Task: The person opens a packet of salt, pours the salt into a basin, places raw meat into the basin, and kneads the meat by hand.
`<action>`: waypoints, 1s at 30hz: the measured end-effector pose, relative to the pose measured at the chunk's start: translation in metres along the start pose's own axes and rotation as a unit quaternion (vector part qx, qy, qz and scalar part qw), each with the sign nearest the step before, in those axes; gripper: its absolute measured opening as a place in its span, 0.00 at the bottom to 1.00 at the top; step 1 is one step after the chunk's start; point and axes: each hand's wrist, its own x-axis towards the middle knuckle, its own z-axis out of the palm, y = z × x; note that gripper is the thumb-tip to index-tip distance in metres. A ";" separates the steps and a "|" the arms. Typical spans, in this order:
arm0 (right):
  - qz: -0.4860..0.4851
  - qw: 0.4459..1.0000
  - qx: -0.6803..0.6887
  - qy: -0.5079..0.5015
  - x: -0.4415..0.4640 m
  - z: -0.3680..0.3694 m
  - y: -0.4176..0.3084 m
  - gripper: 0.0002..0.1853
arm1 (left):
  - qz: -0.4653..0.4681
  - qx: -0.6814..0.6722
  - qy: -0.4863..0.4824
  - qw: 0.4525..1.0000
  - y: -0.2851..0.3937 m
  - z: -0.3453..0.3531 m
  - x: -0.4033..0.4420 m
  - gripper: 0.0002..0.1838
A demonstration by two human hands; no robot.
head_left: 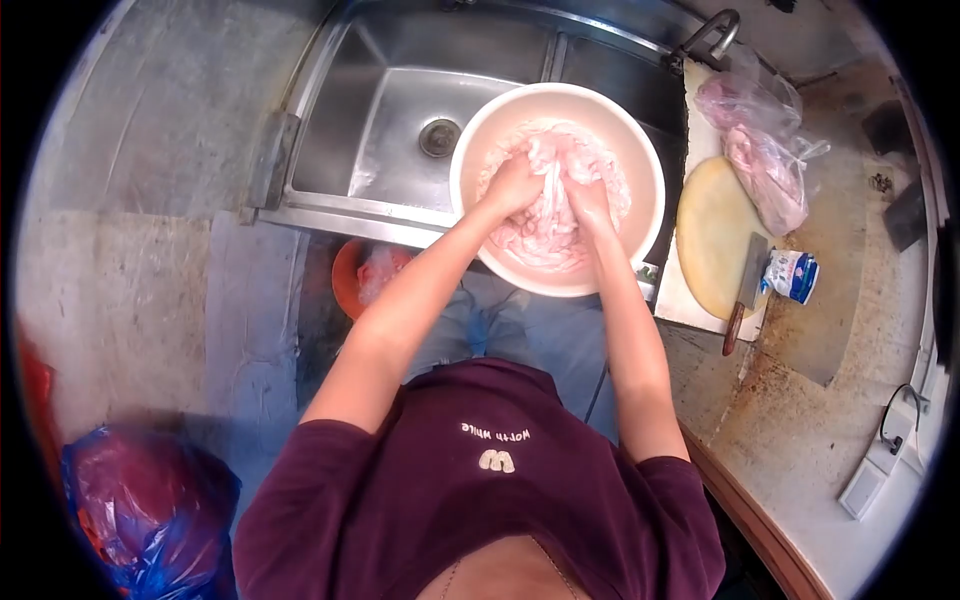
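A large cream-coloured basin [473, 130] rests over the sink's right part and front edge. In it lies a mass of pale pink, stringy raw meat [545, 250]; its exact kind I cannot make out. My left hand [517, 187] is inside the basin, fingers curled into the left side of the strands. Opposite it, my right hand [590, 200] grips the strands from the right. Between both hands a bunch of strands is drawn up above the rest. The fingertips of both hands are partly hidden in the meat.
The steel sink [400, 95] has a drain at left and a tap [722, 35] at the back right. A round cutting board [715, 225] carries a cleaver [745, 290] beside a blue-white packet [790, 275] and bagged meat [765, 170]. An orange bucket [347, 280] stands below.
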 end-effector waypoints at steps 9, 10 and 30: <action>-0.204 0.845 -0.493 -0.022 0.023 -0.064 -0.028 0.36 | 0.070 0.299 0.028 0.951 -0.021 -0.033 -0.004 0.35; -0.221 0.834 -0.505 -0.018 0.032 -0.062 -0.033 0.40 | 0.047 0.239 0.018 0.970 -0.023 -0.031 -0.001 0.36; -0.166 0.926 -0.325 -0.096 -0.028 -0.035 -0.030 0.24 | -0.024 0.173 -0.189 0.966 0.022 -0.019 -0.021 0.27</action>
